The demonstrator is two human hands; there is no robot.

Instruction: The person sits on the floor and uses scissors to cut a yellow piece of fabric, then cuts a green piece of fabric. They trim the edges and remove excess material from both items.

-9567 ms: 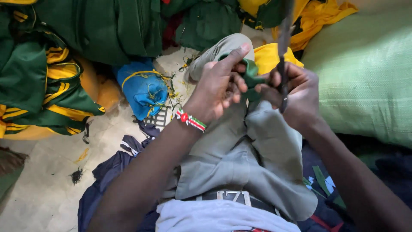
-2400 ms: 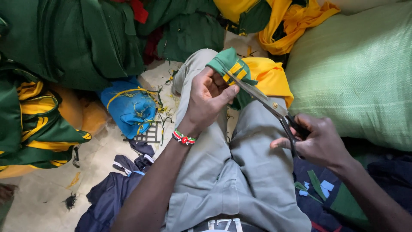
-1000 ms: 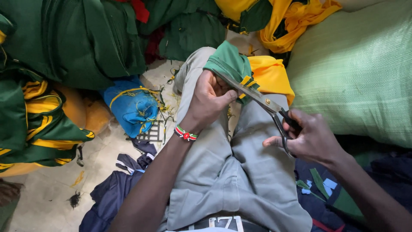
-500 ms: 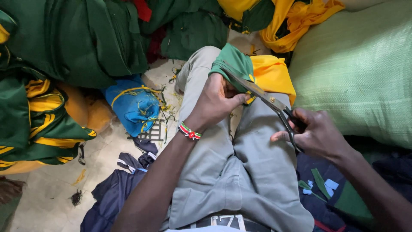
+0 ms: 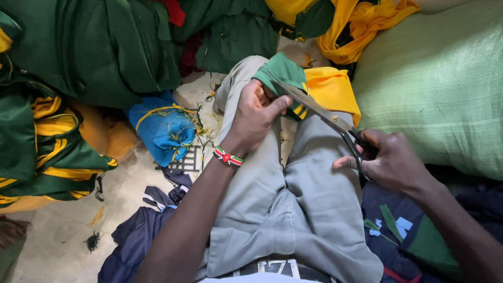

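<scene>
Fabric-strewn floor, left hand [image 5: 257,112] gripping green cloth [image 5: 283,73] on knee, right hand [image 5: 390,162] closed on scissors [image 5: 319,112] cutting beside it

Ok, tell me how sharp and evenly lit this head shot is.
Head view: soft, even light, no glare; left hand, scissors and right hand are sharp; the green cloth shows its weave faintly; the dark clothes at the bottom sink into shadow; edges bend slightly.

Single head-worn view, looking steeply down over wearer's own lap. Close range: left hand [image 5: 255,116] and right hand [image 5: 390,162] fill centre; floor [image 5: 63,236] lower left, green sack [image 5: 440,89] right.
</scene>
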